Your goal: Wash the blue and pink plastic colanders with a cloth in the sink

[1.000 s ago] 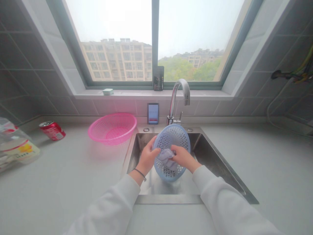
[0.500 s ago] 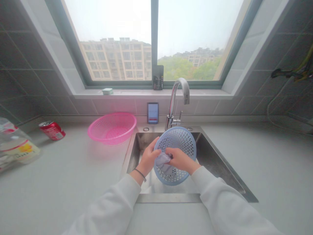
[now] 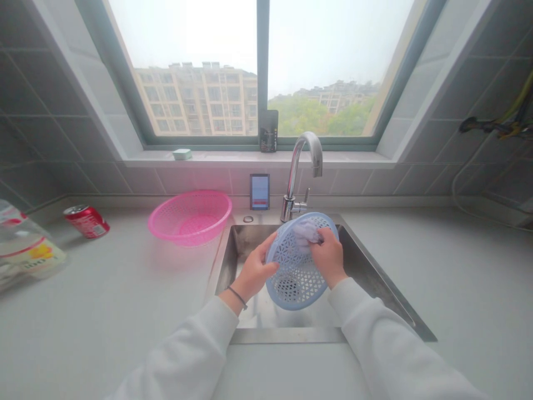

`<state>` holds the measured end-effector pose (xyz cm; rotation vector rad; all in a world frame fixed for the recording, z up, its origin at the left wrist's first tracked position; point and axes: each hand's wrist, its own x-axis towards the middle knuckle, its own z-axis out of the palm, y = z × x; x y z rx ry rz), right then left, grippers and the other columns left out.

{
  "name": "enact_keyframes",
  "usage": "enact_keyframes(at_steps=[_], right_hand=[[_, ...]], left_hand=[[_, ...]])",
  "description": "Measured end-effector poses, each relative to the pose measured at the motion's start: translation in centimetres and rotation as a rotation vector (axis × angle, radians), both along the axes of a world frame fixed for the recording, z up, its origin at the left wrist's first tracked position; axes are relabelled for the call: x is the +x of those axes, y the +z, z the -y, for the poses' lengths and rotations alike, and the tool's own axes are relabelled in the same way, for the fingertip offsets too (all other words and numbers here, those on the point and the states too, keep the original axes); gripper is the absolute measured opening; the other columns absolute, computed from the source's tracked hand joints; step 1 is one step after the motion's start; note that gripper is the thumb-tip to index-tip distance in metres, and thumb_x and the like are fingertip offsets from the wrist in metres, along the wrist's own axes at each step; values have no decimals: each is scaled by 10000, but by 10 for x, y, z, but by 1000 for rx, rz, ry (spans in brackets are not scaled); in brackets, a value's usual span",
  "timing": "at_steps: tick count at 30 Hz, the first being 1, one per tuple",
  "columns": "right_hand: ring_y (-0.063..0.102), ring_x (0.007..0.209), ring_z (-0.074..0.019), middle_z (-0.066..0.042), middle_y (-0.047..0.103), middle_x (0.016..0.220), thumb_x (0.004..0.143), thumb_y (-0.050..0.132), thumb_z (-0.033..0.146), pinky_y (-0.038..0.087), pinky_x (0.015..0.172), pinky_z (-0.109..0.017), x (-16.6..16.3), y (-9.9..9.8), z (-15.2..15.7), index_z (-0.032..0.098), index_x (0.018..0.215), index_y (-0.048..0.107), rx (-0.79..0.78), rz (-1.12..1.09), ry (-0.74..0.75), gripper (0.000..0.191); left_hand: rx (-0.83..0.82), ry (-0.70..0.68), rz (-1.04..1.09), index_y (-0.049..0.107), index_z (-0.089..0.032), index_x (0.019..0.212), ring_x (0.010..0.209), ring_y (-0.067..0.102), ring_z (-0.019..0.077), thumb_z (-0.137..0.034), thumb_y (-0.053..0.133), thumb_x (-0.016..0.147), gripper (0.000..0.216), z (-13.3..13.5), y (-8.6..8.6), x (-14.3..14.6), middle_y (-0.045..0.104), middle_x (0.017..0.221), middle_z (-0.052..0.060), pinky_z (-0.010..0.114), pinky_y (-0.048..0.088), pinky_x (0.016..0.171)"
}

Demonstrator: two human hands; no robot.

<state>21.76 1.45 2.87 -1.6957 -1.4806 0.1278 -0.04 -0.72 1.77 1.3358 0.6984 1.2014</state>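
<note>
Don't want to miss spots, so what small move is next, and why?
Perhaps slide the cloth lower: your right grip holds it high in the blue basket, leaving the lower part uncovered, while your left grip is on the rim.

Place: I'm at a kitchen sink, by the look of it in a home.
Sink: a steel basin (image 3: 287, 335) set into my pale worktop (image 3: 420, 250), lower centre of the frame.
Tap: a curved chrome faucet (image 3: 293, 169) behind it.
Kitchenware: a pink basket (image 3: 189, 235) left of centre and, in front of me, a light-blue colander (image 3: 293, 306).
Drinks: a red can (image 3: 87, 221) and a clear bottle (image 3: 25, 244) at far left.
Walls: grey tiles (image 3: 358, 180) below the sill.
Window: multi-storey buildings (image 3: 200, 100) facing me, upper left of centre.
</note>
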Motion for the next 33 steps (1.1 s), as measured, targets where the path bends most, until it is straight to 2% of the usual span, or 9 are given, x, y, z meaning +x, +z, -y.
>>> enact_keyframes(at_steps=[3,7,12,15,18,21,24,29,33], right_hand=[[591,779,-212,-58,693,884,750,591,319,450,731,-317,-6,0,4,189,950,651,109,-128,94,246],[617,788,-202,-41,704,866,756,618,327,474,724,-307,-23,3,14,196,930,678,70,-217,418,226],[620,775,-178,-17,716,859,759,646,271,456,714,-273,-41,6,23,198,932,696,-181,-166,722,195],[601,728,-165,0,701,793,733,670,227,417,673,-251,-43,4,23,189,863,695,-323,-41,770,138],[606,734,-166,3,698,780,720,650,171,389,667,-245,-40,0,22,192,813,689,-384,96,785,103],[618,753,-184,-8,705,782,697,652,158,374,656,-252,-35,-7,20,209,769,690,-454,259,725,96],[634,799,-220,-48,719,853,660,674,141,376,653,-272,-28,-13,17,218,770,692,-532,379,531,136],[652,881,-293,-156,710,975,736,585,122,393,673,-330,-12,-10,10,184,881,659,-577,417,231,175],[656,913,-291,-154,694,1040,810,519,187,416,695,-339,-3,2,6,189,1004,610,-553,375,35,215]], left_hand=[[-12,-19,-17,538,-212,1417,1273,543,352,-155,709,631,806,0,-3,2,635,1350,77,473,391,1118],[-49,-28,-9,531,-211,1420,1306,513,352,-157,682,634,802,-4,-6,2,623,1367,68,478,375,1128],[-110,7,131,502,-208,1436,1355,468,343,-269,722,655,814,-6,-9,3,550,1448,88,466,356,1143],[-135,-4,206,455,-188,1466,1321,504,345,-315,741,653,872,-7,-12,5,569,1425,113,468,387,1117],[-152,17,228,434,-188,1478,1313,513,343,-307,744,649,892,-10,-16,5,577,1416,110,478,373,1127],[-136,38,190,470,-207,1457,1311,511,346,-299,745,651,856,-11,-19,5,597,1393,93,481,367,1129],[-95,41,105,527,-224,1417,1287,523,350,-280,740,656,792,-10,-19,4,628,1346,78,478,369,1121],[0,49,-40,536,-251,1413,1300,485,344,-205,702,657,775,-3,-14,1,619,1317,58,469,318,1147],[42,87,-230,502,-281,1440,1296,463,327,-141,655,656,811,1,-9,-3,579,1303,48,474,269,1166]])
